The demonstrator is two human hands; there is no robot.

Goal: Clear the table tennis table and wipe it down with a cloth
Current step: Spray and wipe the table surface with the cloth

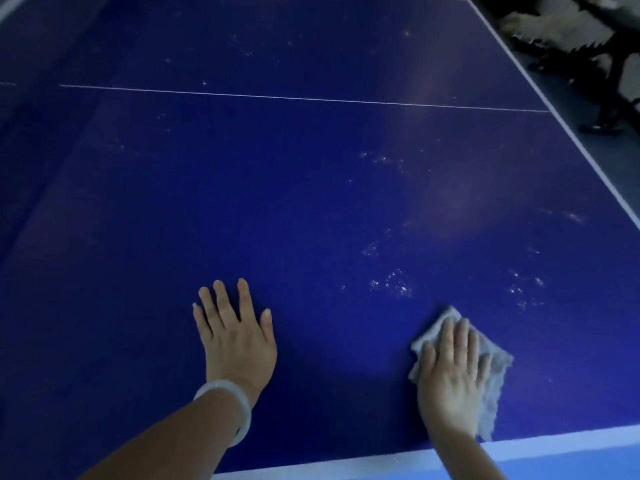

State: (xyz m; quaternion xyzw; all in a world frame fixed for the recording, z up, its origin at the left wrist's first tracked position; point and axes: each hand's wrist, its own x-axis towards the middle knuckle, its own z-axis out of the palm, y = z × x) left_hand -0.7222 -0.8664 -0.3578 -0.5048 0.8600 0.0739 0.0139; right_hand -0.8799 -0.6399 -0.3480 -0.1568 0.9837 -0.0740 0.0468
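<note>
Fingers (462, 341) straight, pressing cloth (491, 372) onto table (311, 202) w/ R hand (450, 375); L hand (239, 341) lying flat, fingers spread, gripping nothing.

Left hand (237, 336): flat on the table (277, 188), near its front edge.
Right hand (450, 372): on the cloth (491, 368), to the right.
Centre line (304, 98): behind both hands.

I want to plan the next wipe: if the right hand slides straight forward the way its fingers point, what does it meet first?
The right hand, flat on the cloth, points up the table. It would probably first reach the whitish specks just beyond the cloth; past them the surface looks free.
</note>
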